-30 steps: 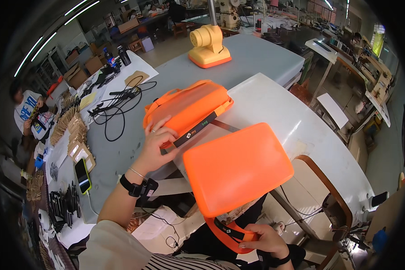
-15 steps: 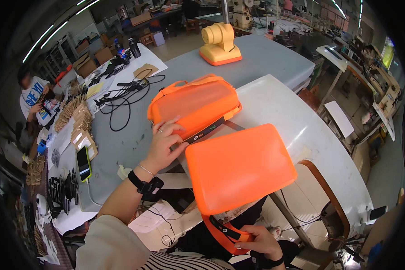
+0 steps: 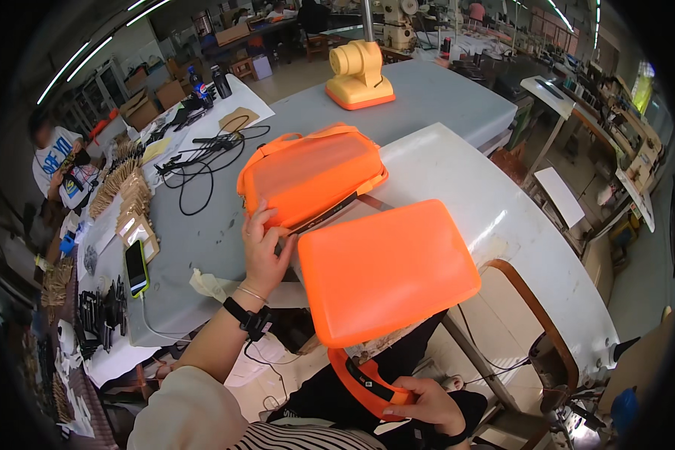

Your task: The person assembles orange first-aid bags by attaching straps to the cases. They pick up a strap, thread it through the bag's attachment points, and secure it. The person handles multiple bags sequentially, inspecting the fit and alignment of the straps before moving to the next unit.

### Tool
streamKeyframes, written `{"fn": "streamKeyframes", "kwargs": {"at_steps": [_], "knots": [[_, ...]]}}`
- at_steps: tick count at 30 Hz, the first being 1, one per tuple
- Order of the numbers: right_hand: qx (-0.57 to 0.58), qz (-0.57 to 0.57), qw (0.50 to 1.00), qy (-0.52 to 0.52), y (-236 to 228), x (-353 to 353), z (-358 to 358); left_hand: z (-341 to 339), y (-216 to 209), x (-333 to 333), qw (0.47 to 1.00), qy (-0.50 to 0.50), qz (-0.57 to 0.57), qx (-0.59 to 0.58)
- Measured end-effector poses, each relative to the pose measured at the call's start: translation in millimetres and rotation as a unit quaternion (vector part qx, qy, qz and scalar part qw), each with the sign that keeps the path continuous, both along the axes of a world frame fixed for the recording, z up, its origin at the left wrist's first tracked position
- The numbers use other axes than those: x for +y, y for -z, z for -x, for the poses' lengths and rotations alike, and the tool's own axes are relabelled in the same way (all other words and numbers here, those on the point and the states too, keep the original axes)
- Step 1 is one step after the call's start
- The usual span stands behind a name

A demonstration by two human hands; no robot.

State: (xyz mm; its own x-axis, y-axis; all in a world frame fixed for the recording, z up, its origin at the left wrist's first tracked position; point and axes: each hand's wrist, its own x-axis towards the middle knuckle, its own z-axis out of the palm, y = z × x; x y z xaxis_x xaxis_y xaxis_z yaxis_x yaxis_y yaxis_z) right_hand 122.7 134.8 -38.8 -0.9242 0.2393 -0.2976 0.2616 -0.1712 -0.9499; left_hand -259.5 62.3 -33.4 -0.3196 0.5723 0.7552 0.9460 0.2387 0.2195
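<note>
An orange bag (image 3: 311,176) with a strap across its top lies on the grey table, a black printed band along its near edge. My left hand (image 3: 266,251) has its bent fingers and thumb on the bag's near left corner, gripping the edge. Closer to me, a smooth orange rectangular panel (image 3: 390,274) extends past the table's edge above my lap; whether it is joined to the bag is hidden. My right hand (image 3: 427,405) is closed on an orange strap (image 3: 356,382) with a black strip on it, below the panel's near edge.
A white table extension (image 3: 525,247) with a brown-rimmed cut-out lies at the right. A yellow machine base (image 3: 358,71) stands at the back. Leftward are black cables (image 3: 206,169), a charging phone (image 3: 136,268) and stacked tan pieces (image 3: 131,195). A person (image 3: 60,165) is at the far left.
The bag and panel appear shifted slightly left and up in the view. My left hand's fingers have drawn back toward the bag's corner. My right hand still holds the strap.
</note>
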Motion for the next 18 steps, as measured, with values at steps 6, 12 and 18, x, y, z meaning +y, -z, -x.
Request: {"fn": "streamKeyframes", "kwargs": {"at_steps": [6, 12, 18], "knots": [[-0.023, 0.030, 0.999, -0.028, -17, 5, 5, -1, -7, 0, 1.000, 0.001, -0.012, -0.004], [0.064, -0.063, 0.995, -0.045, -11, 3, 4, 4, -6, 3, 0.999, -0.008, 0.015, 0.042], [0.072, -0.034, 0.997, -0.001, -19, 5, 10, -5, -12, -4, 0.999, -0.030, -0.009, 0.014]]}}
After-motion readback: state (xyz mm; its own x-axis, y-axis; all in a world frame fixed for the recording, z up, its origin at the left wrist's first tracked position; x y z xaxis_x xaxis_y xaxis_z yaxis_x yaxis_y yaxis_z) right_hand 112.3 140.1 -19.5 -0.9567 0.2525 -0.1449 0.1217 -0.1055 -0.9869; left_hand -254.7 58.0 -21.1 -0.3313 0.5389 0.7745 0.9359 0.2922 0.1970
